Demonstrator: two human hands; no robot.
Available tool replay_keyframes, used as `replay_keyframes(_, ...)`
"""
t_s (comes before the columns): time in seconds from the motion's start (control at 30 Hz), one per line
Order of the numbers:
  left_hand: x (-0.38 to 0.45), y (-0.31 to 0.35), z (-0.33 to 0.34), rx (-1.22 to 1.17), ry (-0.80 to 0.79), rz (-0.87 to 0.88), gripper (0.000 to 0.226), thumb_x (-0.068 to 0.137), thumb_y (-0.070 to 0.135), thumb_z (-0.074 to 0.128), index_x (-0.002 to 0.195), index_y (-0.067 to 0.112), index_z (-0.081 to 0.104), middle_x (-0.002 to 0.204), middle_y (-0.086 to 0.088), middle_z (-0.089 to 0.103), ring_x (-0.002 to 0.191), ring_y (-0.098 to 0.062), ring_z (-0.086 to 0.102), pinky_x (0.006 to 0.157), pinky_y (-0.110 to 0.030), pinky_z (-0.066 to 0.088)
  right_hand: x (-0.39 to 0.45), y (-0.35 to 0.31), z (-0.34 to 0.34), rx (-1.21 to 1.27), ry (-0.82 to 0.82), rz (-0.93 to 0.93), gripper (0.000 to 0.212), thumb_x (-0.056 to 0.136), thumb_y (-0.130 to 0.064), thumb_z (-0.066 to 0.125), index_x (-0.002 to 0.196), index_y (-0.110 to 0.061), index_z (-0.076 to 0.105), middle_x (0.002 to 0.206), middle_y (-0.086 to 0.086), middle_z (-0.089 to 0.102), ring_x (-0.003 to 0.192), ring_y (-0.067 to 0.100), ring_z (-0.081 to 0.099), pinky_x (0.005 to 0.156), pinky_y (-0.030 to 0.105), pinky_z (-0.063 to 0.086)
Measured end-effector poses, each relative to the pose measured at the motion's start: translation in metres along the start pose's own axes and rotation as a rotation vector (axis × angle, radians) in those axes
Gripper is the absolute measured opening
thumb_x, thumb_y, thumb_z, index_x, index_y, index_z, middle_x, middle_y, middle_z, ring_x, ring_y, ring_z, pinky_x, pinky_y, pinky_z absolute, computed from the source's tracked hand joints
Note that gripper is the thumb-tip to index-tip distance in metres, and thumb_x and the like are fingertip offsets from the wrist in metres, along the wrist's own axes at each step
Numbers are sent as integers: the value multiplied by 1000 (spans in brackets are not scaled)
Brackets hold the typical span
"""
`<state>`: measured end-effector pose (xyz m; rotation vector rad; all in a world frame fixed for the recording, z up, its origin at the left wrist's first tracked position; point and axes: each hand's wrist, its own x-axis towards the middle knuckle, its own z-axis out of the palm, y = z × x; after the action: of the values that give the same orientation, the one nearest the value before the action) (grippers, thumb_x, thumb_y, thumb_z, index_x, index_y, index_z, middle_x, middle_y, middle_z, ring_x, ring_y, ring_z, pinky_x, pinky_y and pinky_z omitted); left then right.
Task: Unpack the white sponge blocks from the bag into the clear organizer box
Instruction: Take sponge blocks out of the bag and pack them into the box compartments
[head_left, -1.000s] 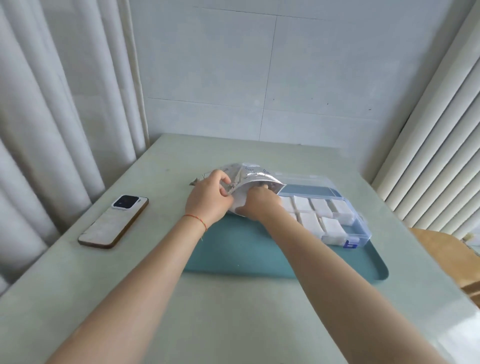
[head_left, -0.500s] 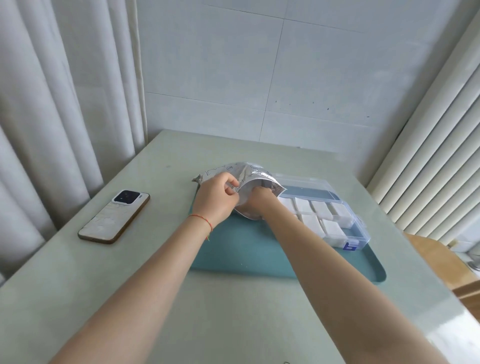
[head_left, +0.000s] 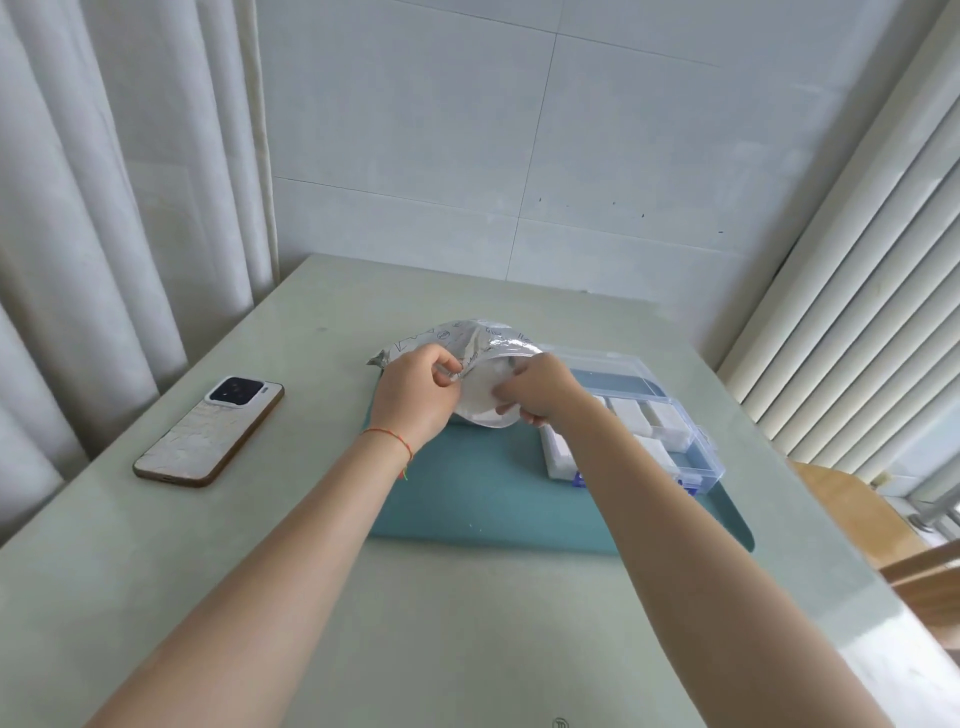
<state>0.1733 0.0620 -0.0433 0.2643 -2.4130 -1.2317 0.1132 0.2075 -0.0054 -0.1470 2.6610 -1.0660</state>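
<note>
pale tiled wall at the back, white curtain on the l, vertical blinds on the r, w/ a pale green table in front. on it lies a teal mat. left hand pinches the near rim of the silvery bag, which is held just above the mat's far edge – mouth pulled wide toward the camera. right hand is at the bag mouth, fingers curled on smth white there, prob a sponge block, but can't tell for sure. clear organizer box sits on the mat just r of the bag, lid up, w/ white sponge blocks in several compartments – partly hidden by the r forearm. phone lies face down, well apart on the l. red string around the l wrist.
</note>
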Motion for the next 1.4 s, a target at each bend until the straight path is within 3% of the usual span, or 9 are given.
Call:
replay_keyframes(0.17, -4, 8, 3, 49, 30, -33, 12, 80, 12, 65, 88, 22, 64, 81, 4, 62, 79, -18, 59, 64, -25, 42, -8, 28, -28, 195, -17, 12, 8, 83, -3, 59, 91, 0, 61, 60, 3, 69, 43, 17, 29, 43, 18, 26)
replay_keyframes(0.4, -24, 33, 12, -15, 37, 1, 9, 83, 20, 59, 75, 16, 62, 64, 6, 59, 63, -14, 53, 56, -24, 39, -21, 62, -60, 349, -88, -32, 32, 85, -5, 57, 109, 15, 59, 79, 12, 74, 45, 16, 25, 42, 20, 25)
replay_keyframes(0.53, -27, 45, 23, -2, -159, 26, 27, 90, 29, 58, 117, 26, 63, 100, 8, 65, 86, -15, 61, 73, -24, 48, -29, 74, -71, 403, -174, -106, 29, 88, -8, 56, 110, 12, 62, 79, 9, 72, 45, 14, 25, 43, 21, 23)
replay_keyframes(0.63, -27, 55, 32, -187, -285, -43, 36, 94, 27, 59, 131, 28, 56, 114, 8, 57, 78, -18, 63, 69, -20, 54, -30, 80, -75, 399, -240, -141, 22, 90, -9, 55, 106, 5, 62, 79, 8, 71, 44, 13, 26, 43, 21, 22)
replay_keyframes(0.77, -25, 57, 42, -524, -367, -193, 28, 91, 6, 67, 115, 20, 60, 109, -8, 62, 72, -22, 66, 62, -27, 57, -27, 89, -79, 434, -268, -192, 18, 91, -9, 55, 104, -1, 64, 78, 8, 68, 47, 13, 27, 42, 20, 24)
replay_keyframes(0.93, -22, 60, 50, -702, -331, -311, 26, 87, -10, 64, 102, 12, 60, 85, -12, 65, 64, -19, 65, 59, -21, 57, -17, 97, -87, 466, -73, -167, 5, 85, -6, 58, 88, -5, 63, 74, 7, 70, 49, 16, 32, 41, 20, 28)
replay_keyframes(1.1, -11, 64, 62, -758, -302, -345, 25, 90, -8, 59, 113, 3, 59, 95, -14, 68, 61, -19, 71, 57, -24, 57, -9, 97, -103, 579, 45, -158, 5, 87, -5, 52, 87, -3, 56, 60, 6, 65, 45, 17, 32, 46, 24, 25)
replay_keyframes(1.23, 0, 77, 72, -905, -318, -373, 23, 97, -7, 42, 115, -5, 57, 106, -21, 67, 76, -30, 72, 62, -30, 60, 0, 98, -110, 593, -56, -197, 4, 86, -6, 54, 83, -4, 54, 56, 6, 41, 46, 18, 31, 47, 26, 24)
replay_keyframes(1.4, 10, 85, 85, -1146, -363, -476, 24, 100, 14, 44, 108, 0, 62, 114, -23, 68, 95, -31, 68, 78, -38, 61, 12, 100, -106, 574, -102, -174, 6, 85, -6, 62, 81, -6, 58, 65, 8, 49, 46, 17, 33, 44, 24, 27)
